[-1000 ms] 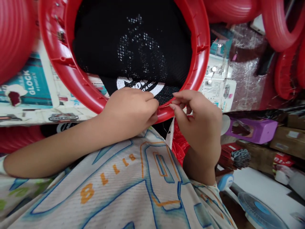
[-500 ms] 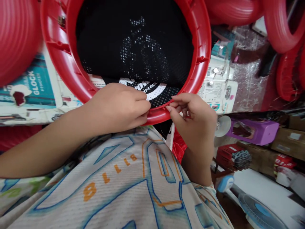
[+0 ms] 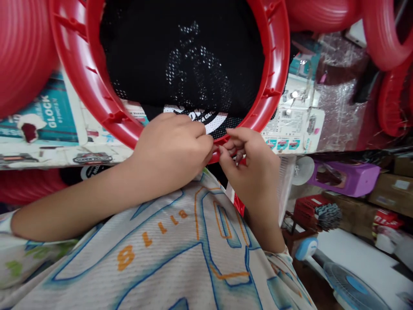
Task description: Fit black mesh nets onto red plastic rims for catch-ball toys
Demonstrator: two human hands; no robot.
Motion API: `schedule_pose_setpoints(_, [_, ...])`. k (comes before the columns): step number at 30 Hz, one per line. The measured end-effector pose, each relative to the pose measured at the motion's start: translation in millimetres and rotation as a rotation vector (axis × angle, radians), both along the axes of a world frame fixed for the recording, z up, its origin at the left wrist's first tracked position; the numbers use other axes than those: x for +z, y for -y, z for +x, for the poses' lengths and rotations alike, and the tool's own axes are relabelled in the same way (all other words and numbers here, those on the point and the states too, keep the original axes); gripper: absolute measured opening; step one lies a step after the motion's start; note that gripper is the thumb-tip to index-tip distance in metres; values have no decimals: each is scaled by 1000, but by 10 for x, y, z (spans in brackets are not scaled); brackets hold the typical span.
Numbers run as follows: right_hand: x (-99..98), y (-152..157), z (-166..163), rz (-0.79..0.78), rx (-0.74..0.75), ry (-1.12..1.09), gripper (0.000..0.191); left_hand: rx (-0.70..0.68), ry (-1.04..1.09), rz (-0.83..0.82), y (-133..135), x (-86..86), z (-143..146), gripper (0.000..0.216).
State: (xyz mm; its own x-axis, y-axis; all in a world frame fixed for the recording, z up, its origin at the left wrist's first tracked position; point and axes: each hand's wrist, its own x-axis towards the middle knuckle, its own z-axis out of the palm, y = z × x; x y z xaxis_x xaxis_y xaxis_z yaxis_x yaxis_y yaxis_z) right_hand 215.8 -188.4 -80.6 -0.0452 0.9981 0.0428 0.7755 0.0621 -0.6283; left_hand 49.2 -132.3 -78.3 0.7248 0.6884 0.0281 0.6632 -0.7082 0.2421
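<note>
Red ring (image 3: 88, 94): left hand (image 3: 174, 148) grips it, right hand (image 3: 253, 165) touching, grip unclear; printed cardboard (image 3: 63, 103) reads "GLOCK"; shirt (image 3: 171, 258) shows "8".

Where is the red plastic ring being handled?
Head view, upper centre: the ring, black mesh fabric showing through it, left hand and right hand at its near edge.

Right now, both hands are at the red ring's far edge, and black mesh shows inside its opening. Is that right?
No: the head view shows the left hand and right hand at the near edge of the red ring; black mesh shows inside its opening.
</note>
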Motion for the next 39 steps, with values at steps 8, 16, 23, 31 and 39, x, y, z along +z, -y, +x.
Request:
schedule_pose_setpoints(8, [156, -82, 91, 61, 139, 96, 40, 46, 62, -18, -24, -144, 50, 36])
schedule_pose_setpoints(16, [112, -257, 184, 114, 102, 156, 32, 62, 67, 57, -24, -216, 64, 34])
schedule_pose_setpoints(23, [-21, -66, 130, 36, -110, -2, 32, -145, 27, 139, -144, -191, -139, 37])
schedule_pose_setpoints(31, [6, 3, 57, -16, -14, -20, 30, -161, 52, 129, -155, -89, -189, 44])
schedule_pose_setpoints(39, [100, 1, 55, 69, 85, 164, 30, 4, 92, 29, -6, -122, 18, 34])
